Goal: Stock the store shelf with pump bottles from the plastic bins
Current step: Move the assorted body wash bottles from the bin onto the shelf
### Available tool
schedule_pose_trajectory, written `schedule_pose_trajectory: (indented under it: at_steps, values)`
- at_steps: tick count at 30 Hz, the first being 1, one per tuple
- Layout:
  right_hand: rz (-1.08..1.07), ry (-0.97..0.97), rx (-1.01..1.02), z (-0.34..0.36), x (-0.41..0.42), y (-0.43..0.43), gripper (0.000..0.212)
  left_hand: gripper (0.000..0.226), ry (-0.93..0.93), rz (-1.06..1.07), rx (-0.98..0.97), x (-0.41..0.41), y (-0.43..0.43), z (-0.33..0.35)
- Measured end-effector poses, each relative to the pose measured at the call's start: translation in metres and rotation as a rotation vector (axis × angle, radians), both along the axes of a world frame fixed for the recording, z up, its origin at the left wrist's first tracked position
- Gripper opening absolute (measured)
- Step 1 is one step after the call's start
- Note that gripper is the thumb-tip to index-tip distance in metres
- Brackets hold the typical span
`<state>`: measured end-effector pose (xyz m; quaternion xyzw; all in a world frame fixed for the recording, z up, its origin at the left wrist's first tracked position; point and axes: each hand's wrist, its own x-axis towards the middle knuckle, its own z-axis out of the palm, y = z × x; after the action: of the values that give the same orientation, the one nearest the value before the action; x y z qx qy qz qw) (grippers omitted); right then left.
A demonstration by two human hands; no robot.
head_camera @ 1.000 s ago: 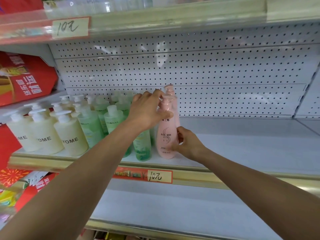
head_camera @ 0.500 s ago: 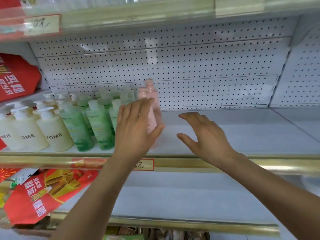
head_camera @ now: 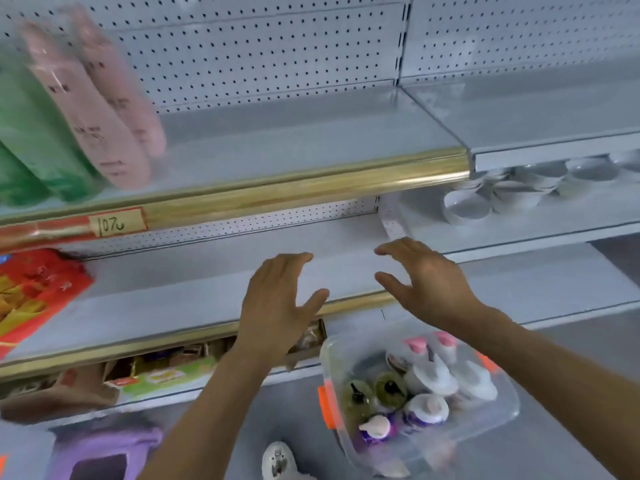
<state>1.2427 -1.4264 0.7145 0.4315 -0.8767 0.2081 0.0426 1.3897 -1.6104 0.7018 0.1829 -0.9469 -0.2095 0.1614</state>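
Note:
Two pink pump bottles [head_camera: 100,109] stand blurred at the left of the upper shelf [head_camera: 311,133], beside green bottles [head_camera: 31,140]. A clear plastic bin [head_camera: 502,420] with orange clips sits low on the right and holds several pump bottles [head_camera: 426,393] in white, pink, olive and purple. My left hand [head_camera: 277,306] and my right hand [head_camera: 426,282] hover empty, fingers spread, in front of the lower shelf and above the bin.
A gold rail [head_camera: 311,188] with a "10" price tag [head_camera: 114,223] edges the upper shelf. White bowls [head_camera: 502,195] sit on the right-hand shelf. A red packet [head_camera: 31,292] lies at the left. Boxes [head_camera: 156,372] fill the bottom shelf. A purple item [head_camera: 100,455] lies on the floor.
Both hands let go of the pink bottle and drew back and down from the upper shelf. The view tilted down and right, bringing the bin into sight.

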Motion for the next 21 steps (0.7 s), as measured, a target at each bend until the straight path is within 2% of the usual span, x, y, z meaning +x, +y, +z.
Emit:
schedule_pose_trajectory:
  at_steps: [5,9,14,17,21]
  values:
    - [-0.116,-0.265,0.181,-0.071,-0.009,0.055,0.034,0.052,-0.215,-0.063,0.192,-0.018,0.04,-0.066]
    - [-0.107,-0.443,0.335,-0.139,-0.009,0.071,0.033,0.051,-0.441,-0.192,0.142,-0.031,0.057,-0.133]
    - [0.028,-0.512,0.571,-0.227,-0.005,0.053,0.027,0.05,-0.713,-0.303,0.123,-0.046,0.065,-0.226]
    - [0.047,-0.478,0.697,-0.27,-0.005,0.035,0.031,0.042,-0.772,-0.358,0.002,-0.052,0.069,-0.274]
    - [0.087,-0.355,0.947,-0.308,-0.003,0.021,0.031,0.034,-0.896,-0.504,-0.287,-0.054,0.072,-0.319]
